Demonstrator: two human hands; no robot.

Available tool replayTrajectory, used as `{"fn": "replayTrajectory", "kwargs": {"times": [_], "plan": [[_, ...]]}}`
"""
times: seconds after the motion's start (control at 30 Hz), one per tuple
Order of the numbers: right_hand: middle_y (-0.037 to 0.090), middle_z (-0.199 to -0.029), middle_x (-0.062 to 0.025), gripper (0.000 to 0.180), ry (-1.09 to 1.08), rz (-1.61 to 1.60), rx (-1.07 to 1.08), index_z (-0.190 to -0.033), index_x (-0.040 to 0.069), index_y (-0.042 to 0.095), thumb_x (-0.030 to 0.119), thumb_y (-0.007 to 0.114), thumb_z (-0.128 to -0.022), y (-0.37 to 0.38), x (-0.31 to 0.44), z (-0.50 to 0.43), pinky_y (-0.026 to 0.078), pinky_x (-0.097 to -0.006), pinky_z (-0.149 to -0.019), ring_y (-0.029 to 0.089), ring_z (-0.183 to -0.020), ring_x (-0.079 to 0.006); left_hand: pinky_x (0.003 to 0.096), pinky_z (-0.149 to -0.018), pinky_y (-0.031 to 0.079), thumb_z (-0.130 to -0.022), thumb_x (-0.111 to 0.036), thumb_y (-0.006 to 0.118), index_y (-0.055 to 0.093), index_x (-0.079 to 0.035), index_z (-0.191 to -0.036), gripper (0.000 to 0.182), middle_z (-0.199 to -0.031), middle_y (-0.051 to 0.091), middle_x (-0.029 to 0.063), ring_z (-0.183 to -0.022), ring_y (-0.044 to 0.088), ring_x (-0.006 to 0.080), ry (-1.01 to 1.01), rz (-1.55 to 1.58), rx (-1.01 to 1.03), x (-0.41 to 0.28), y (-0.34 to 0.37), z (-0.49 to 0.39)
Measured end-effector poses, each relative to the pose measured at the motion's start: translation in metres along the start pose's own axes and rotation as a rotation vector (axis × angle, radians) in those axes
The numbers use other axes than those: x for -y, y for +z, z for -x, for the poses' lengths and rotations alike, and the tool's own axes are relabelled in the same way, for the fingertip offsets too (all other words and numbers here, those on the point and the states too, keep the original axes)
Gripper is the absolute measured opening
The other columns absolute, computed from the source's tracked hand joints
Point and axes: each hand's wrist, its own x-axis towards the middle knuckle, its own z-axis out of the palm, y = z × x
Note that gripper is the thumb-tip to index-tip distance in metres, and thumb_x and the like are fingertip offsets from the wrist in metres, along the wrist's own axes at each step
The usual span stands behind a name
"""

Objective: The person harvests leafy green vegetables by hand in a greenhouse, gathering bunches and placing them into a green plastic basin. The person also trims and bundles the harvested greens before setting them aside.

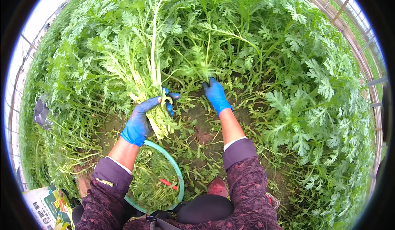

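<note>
My left hand [142,115], in a dirt-darkened blue glove, is closed around a thick bunch of leafy green stalks [154,72]; their pale cut ends stick out below the fist. To its right, my right hand [214,91], also gloved in blue, reaches down to the base of the standing leafy plants [247,38]. A blurred green sprig [202,65] is at its fingertips; whether the fingers grip it cannot be told. Below my left hand stands a round tub with a green rim [179,171], holding loose leaves and a red object [168,183] whose kind is unclear.
Dense leafy plants rise ahead and on both sides. Bare soil [200,125] with scattered leaves lies between my arms. A printed bag [43,205] is at lower left, a dark grey plastic piece [41,111] at far left. My red boot [217,186] shows beside the tub.
</note>
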Motion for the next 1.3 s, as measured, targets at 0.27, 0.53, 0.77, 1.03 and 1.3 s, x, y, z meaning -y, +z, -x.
{"fn": "replayTrajectory", "kwargs": {"times": [0.27,0.53,0.77,1.03,1.3], "plan": [[0.064,-0.079,-0.0145,0.023,0.528,-0.127,0.253,-0.096,0.001,0.061,0.021,0.059,-0.086,-0.03,0.004,0.018,0.047,-0.037,-0.059,0.06,-0.067,-0.0269,0.0363,-0.088,0.05,-0.088,-0.018,0.055,0.037,0.008,-0.134,0.056,-0.13,0.052,0.0173,-0.102,0.06,0.0219,-0.05,-0.023,0.059,0.0,0.001,-0.003],[0.048,-0.053,0.0004,0.026,0.541,-1.145,0.608,-0.084,0.001,0.065,0.023,0.054,-0.092,-0.088,0.096,0.076,0.022,-0.0218,-0.036,0.031,-0.037,-0.0052,0.0463,-0.1,0.043,-0.087,-0.016,0.053,0.041,0.011,-0.129,0.052,-0.128,0.051,0.0234,-0.115,0.053,0.0338,-0.146,0.137,-0.06,0.032,-0.002,-0.016],[0.06,-0.073,-0.0004,0.026,0.668,-0.931,0.926,-0.095,0.005,0.06,0.031,0.06,-0.089,-0.082,0.129,0.085,0.037,-0.0205,-0.044,0.054,-0.056,-0.007,0.0499,-0.095,0.046,-0.084,-0.025,0.057,0.047,0.002,-0.128,0.053,-0.119,0.058,0.0215,-0.107,0.058,0.0352,-0.291,0.251,-0.01,0.043,-0.013,-0.011],[0.062,-0.079,-0.0021,0.04,0.324,-0.668,0.965,-0.104,0.001,0.061,0.04,0.057,-0.091,-0.088,0.116,0.091,0.042,-0.0232,-0.048,0.051,-0.054,-0.0074,0.0429,-0.085,0.052,-0.081,-0.021,0.058,0.057,0.003,-0.109,0.037,-0.095,0.063,0.0129,-0.096,0.061,0.0282,-0.172,0.01,0.046,0.016,0.024,-0.005],[0.067,-0.078,-0.0045,0.032,0.535,-0.685,0.601,-0.103,0.002,0.061,0.032,0.058,-0.092,-0.088,0.057,0.108,0.041,-0.021,-0.048,0.051,-0.052,-0.0055,0.0311,-0.059,0.044,-0.096,-0.012,0.04,0.044,0.001,-0.108,0.018,-0.069,0.048,0.0025,-0.06,0.052,0.0146,0.258,0.426,0.816,-0.105,0.097,0.01]]}}
